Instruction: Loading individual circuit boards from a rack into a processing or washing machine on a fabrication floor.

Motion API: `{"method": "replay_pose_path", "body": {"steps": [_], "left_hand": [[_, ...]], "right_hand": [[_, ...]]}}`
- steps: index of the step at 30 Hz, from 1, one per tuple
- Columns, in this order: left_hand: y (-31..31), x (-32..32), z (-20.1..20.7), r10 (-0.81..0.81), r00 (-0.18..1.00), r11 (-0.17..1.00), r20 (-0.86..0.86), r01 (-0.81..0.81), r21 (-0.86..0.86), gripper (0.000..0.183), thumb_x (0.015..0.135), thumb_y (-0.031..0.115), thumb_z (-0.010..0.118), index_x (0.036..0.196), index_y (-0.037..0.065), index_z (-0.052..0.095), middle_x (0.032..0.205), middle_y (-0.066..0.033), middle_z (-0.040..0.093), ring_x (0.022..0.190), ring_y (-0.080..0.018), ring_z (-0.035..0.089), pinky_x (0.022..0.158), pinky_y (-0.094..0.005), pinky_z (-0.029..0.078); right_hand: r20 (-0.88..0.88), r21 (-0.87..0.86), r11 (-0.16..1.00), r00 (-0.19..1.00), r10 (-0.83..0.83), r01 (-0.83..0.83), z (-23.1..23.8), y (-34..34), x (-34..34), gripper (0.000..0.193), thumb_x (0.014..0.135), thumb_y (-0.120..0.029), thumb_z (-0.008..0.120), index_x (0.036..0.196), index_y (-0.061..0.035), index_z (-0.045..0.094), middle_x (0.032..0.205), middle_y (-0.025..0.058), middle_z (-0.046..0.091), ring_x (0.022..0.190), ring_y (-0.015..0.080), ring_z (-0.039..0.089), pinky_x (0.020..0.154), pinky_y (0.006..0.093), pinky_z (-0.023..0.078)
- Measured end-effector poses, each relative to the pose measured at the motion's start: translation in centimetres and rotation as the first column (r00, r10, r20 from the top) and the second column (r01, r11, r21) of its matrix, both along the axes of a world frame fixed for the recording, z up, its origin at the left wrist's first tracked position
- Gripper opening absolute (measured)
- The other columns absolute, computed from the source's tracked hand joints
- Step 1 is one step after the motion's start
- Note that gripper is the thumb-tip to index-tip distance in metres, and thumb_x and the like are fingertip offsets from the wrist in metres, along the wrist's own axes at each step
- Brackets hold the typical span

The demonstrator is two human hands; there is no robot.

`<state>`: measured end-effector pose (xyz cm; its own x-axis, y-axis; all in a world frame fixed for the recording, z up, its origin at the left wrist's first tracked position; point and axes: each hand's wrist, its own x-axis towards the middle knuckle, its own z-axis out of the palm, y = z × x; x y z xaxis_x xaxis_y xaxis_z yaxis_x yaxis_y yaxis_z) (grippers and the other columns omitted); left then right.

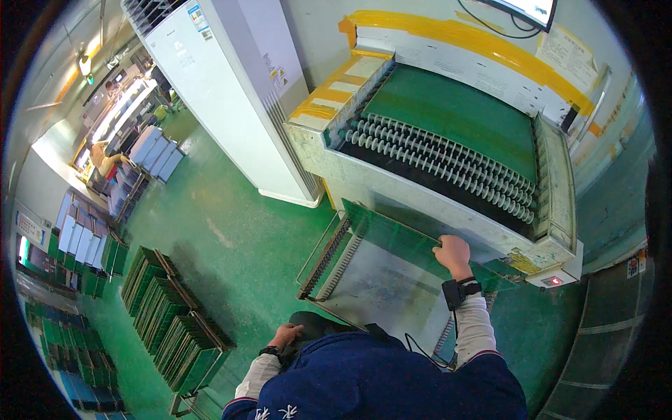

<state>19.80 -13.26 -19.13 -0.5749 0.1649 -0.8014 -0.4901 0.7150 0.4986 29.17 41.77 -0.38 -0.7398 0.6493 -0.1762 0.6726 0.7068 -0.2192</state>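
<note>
My right hand (453, 253) is closed over the upper edge of a thin green panel (395, 232), which looks partly see-through. The panel stands upright at the far side of a wire rack (329, 257) with coiled, slotted sides. A dark band with a cable sits on my right wrist. My left hand (285, 336) rests by my dark-clothed leg, its fingers loosely stretched and holding nothing I can see. Just beyond the panel is a conveyor machine (437, 206) with rows of pale rollers (441, 164) and a green bed (462, 115).
A rack of upright green panels (168, 315) stands on the green floor at left. A tall white air conditioner (217, 98) is beside the machine. More stacked panels (77, 350) line the far left. A person (105, 159) works in the background. A screen (528, 10) hangs above.
</note>
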Motion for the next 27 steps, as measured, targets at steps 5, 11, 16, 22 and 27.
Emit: {"method": "replay_pose_path", "body": {"steps": [5, 11, 16, 22, 27], "left_hand": [[0.7, 0.1, 1.4, -0.006, 1.0, 1.0, 0.009, 0.007, -0.02, 0.042, 0.077, 0.04, 0.069, 0.09, 0.001, 0.066, 0.076, -0.0048, 0.065, 0.055, -0.0125, 0.054, 0.048, -0.027, 0.041], [0.6, -0.1, 1.2, 0.005, 1.0, 1.0, 0.003, -0.005, -0.008, 0.042, 0.077, 0.04, 0.069, 0.091, 0.001, 0.066, 0.075, -0.0052, 0.065, 0.054, -0.0124, 0.053, 0.046, -0.0271, 0.04], [0.5, -0.4, 1.1, -0.079, 0.996, 0.997, 0.03, 0.08, -0.007, 0.04, 0.078, 0.039, 0.068, 0.089, 0.0, 0.066, 0.075, -0.0046, 0.065, 0.054, -0.0112, 0.052, 0.046, -0.0271, 0.039], [-1.2, 0.1, -2.8, 0.104, 0.99, 0.982, 0.093, -0.117, 0.149, 0.034, 0.081, 0.037, 0.067, 0.085, 0.002, 0.065, 0.073, -0.0032, 0.065, 0.053, -0.0097, 0.049, 0.047, -0.0261, 0.038], [-1.1, -0.4, -1.3, 0.019, 0.999, 0.991, 0.045, -0.024, 0.133, 0.033, 0.081, 0.036, 0.067, 0.085, 0.003, 0.066, 0.073, -0.002, 0.064, 0.054, -0.0095, 0.048, 0.049, -0.0265, 0.037]], "right_hand": [[-0.013, 0.01, 1.0, 1.0, -0.001, 0.001, -0.1, 0.0, 0.1, 0.031, 0.07, -0.031, 0.068, 0.093, -0.0088, 0.068, 0.091, 0.0151, 0.066, 0.089, 0.0325, 0.062, 0.078, 0.042, 0.048], [-0.032, 0.022, 1.0, 0.999, 0.014, -0.014, -0.3, 0.4, 0.4, 0.03, 0.07, -0.031, 0.067, 0.09, -0.009, 0.068, 0.088, 0.015, 0.066, 0.087, 0.0332, 0.062, 0.075, 0.0435, 0.049], [-0.072, 0.035, 0.998, 0.995, 0.064, -0.061, -0.5, -0.1, 0.5, 0.027, 0.07, -0.03, 0.066, 0.087, -0.0094, 0.068, 0.084, 0.015, 0.065, 0.083, 0.0342, 0.062, 0.073, 0.0451, 0.048], [-0.062, 0.017, 0.988, 0.986, 0.153, -0.152, -1.4, -2.3, 2.1, 0.023, 0.072, -0.029, 0.065, 0.08, -0.007, 0.066, 0.078, 0.015, 0.064, 0.081, 0.035, 0.061, 0.07, 0.0462, 0.047], [-0.068, 0.085, 0.98, 0.98, 0.185, -0.179, 2.9, -3.7, 2.6, 0.022, 0.075, -0.028, 0.064, 0.076, -0.007, 0.064, 0.074, 0.0147, 0.062, 0.078, 0.0344, 0.061, 0.067, 0.0463, 0.047]]}}
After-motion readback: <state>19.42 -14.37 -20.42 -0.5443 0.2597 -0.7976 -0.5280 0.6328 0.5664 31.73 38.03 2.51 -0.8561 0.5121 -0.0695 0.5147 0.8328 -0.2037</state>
